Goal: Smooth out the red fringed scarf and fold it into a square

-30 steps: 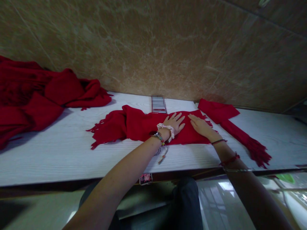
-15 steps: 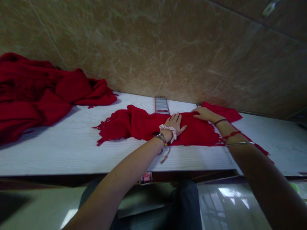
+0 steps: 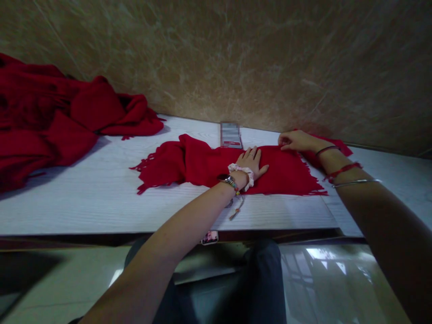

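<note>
A red fringed scarf (image 3: 202,164) lies lengthwise on the white table, its left part rumpled and its right part smoother. Fringe shows at both ends. My left hand (image 3: 251,162) rests flat on the middle of the scarf, fingers stretched out and pressing on the cloth. At the scarf's far edge, right of the left hand, my right hand (image 3: 295,140) has its fingers curled and pinched on the cloth. Another piece of red cloth (image 3: 337,141) shows behind the right hand and wrist, partly hidden by them.
A large heap of red scarves (image 3: 67,112) lies at the left. Behind the scarf, a small grey card-like item (image 3: 231,135) lies near the marble wall (image 3: 202,58). A phone (image 3: 209,237) shows below the front edge of the white table (image 3: 84,207).
My right hand has moved a little right along the scarf's far edge, its fingers now pinched rather than laid out. My left hand stays flat on the scarf. The view has shifted slightly.
</note>
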A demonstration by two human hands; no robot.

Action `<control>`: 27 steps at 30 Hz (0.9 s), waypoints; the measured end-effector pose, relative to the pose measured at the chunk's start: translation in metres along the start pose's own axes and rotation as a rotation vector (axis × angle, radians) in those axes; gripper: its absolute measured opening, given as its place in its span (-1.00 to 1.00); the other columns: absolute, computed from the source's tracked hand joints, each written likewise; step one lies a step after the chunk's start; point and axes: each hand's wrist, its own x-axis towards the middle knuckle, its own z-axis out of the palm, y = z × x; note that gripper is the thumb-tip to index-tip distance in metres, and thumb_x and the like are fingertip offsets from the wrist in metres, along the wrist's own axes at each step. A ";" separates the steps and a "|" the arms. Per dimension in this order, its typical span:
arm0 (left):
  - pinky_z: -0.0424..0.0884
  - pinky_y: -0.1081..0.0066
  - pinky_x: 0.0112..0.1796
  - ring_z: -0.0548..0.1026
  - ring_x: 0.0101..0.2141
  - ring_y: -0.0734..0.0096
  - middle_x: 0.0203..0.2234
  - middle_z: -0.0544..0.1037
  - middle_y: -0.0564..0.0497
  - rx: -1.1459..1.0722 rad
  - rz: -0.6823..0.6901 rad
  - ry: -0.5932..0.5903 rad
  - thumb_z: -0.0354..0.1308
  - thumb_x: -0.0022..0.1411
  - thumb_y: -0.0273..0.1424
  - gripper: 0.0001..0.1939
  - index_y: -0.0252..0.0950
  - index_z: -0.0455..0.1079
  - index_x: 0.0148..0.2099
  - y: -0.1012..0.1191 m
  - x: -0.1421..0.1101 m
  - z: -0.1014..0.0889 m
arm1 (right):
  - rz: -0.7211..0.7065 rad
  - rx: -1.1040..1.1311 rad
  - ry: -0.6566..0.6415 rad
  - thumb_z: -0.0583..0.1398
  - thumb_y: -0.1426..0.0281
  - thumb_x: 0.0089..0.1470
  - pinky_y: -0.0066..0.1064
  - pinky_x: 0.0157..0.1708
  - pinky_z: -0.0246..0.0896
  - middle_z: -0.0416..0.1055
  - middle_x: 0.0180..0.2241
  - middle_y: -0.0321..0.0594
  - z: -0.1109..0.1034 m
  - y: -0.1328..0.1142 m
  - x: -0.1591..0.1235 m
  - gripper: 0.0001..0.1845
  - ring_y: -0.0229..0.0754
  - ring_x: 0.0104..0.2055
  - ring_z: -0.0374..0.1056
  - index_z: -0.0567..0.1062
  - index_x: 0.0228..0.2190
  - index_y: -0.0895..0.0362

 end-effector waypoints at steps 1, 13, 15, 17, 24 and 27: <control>0.02 0.26 0.10 -0.01 0.17 0.17 0.19 0.03 -0.17 0.003 0.001 0.001 -0.20 0.24 -0.10 -0.36 -0.46 -0.03 0.22 0.000 0.000 0.000 | 0.008 0.006 0.004 0.16 0.40 -0.15 -0.49 -0.44 0.16 0.47 -0.45 -0.28 -0.002 -0.001 0.000 -0.81 -0.24 -0.41 0.35 0.49 -0.39 0.14; 0.01 0.24 0.10 -0.02 0.17 0.14 0.19 0.02 -0.18 0.008 0.010 -0.045 -0.23 0.26 -0.11 -0.36 -0.47 -0.06 0.23 0.000 -0.001 -0.004 | -0.043 -0.072 -0.158 0.16 0.33 -0.09 -0.44 -0.48 0.15 0.47 -0.51 -0.26 -0.005 0.005 0.001 -0.86 -0.23 -0.48 0.33 0.49 -0.45 0.11; 0.00 0.25 0.10 -0.02 0.17 0.15 0.19 0.02 -0.18 0.004 0.013 -0.046 -0.22 0.26 -0.12 -0.36 -0.46 -0.05 0.23 0.000 -0.001 -0.004 | -0.044 -0.064 -0.143 0.17 0.34 -0.09 -0.43 -0.46 0.16 0.47 -0.47 -0.23 -0.006 0.010 -0.001 -0.85 -0.21 -0.47 0.34 0.49 -0.43 0.12; -0.01 0.26 0.11 -0.01 0.17 0.16 0.19 0.01 -0.17 0.002 0.014 -0.043 -0.23 0.26 -0.12 -0.37 -0.44 -0.05 0.23 0.000 -0.001 -0.004 | -0.041 -0.045 -0.144 0.17 0.35 -0.11 -0.40 -0.42 0.18 0.47 -0.46 -0.22 -0.007 0.016 -0.003 -0.86 -0.19 -0.45 0.34 0.49 -0.44 0.13; 0.02 0.25 0.10 0.01 0.16 0.17 0.19 0.03 -0.16 0.014 0.012 -0.024 -0.21 0.26 -0.13 -0.39 -0.43 -0.03 0.22 0.001 0.000 -0.002 | -0.014 0.089 -0.022 0.08 0.24 -0.01 -0.37 -0.32 0.22 0.47 -0.36 -0.22 -0.006 0.031 -0.016 -0.72 -0.18 -0.33 0.35 0.49 -0.36 0.13; 0.03 0.25 0.09 0.02 0.16 0.17 0.19 0.03 -0.15 0.013 0.020 -0.023 -0.21 0.26 -0.13 -0.40 -0.41 -0.03 0.22 0.001 -0.001 -0.002 | 0.011 0.216 0.023 0.05 0.24 0.02 -0.39 -0.32 0.23 0.47 -0.38 -0.24 0.006 0.035 -0.019 -0.71 -0.20 -0.33 0.35 0.48 -0.36 0.13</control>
